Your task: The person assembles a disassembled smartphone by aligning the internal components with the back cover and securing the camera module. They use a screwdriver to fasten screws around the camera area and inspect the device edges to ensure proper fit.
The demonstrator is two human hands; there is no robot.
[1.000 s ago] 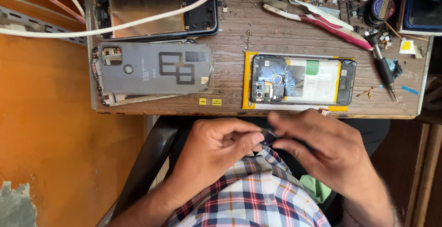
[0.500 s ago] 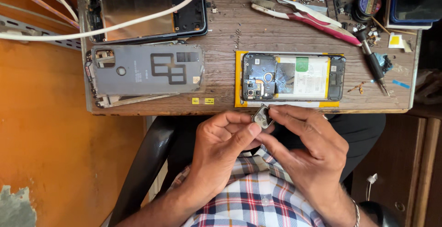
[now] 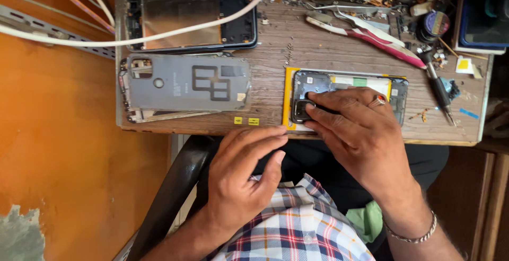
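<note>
Right hand (image 3: 360,128) lying over the opened phone (image 3: 344,99) on the wooden bench (image 3: 318,54), fingers (image 3: 318,99) pressing near its camera end, grasping nothing; left hand (image 3: 246,168) at the bench edge, fingers loosely curled, empty; grey back cover (image 3: 185,83) well apart to the left; pink-handled pliers (image 3: 371,36) beyond

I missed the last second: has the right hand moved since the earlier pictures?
Yes. The right hand went from the lap up onto the opened phone on the desk.

The wooden table (image 3: 339,54) is weathered brown. The wall (image 3: 58,149) is orange. The back cover (image 3: 185,83) is grey, the cable (image 3: 159,37) white, the plier handles (image 3: 387,41) red, the shirt (image 3: 297,229) plaid red, blue, white.
</note>
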